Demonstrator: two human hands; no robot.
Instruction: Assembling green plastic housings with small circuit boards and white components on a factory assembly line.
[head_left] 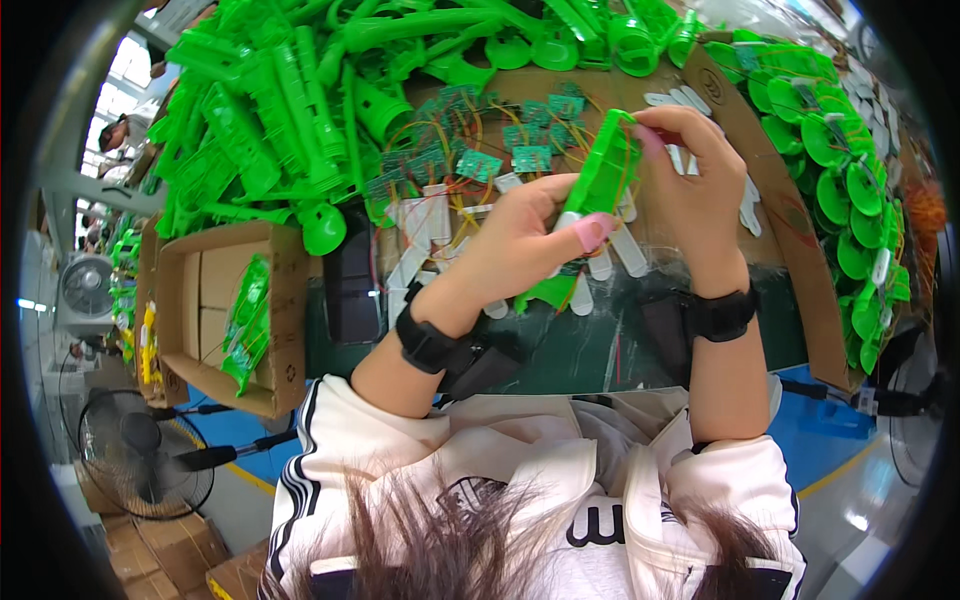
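My left hand (520, 235) grips a long green plastic housing half (606, 165), tilted with its far end up and to the right. A pink cover sits on that thumb, which presses on the near end. At the far end, my right hand (705, 185) pinches with thumb and index finger, a pink cover on the thumb. Thin wires run along the housing toward those fingers; what they pinch is too small to make out. Below the left hand, another green piece (548, 292) lies on the dark green tabletop among white plastic strips (628, 252).
Beyond my hands lie green circuit boards (480, 165) with wires. A large heap of green plastic parts (270, 110) rises at the far left. A cardboard box (285, 300) at left holds a wired green piece. Wired green assemblies (855, 190) line the right, behind a cardboard edge (800, 260).
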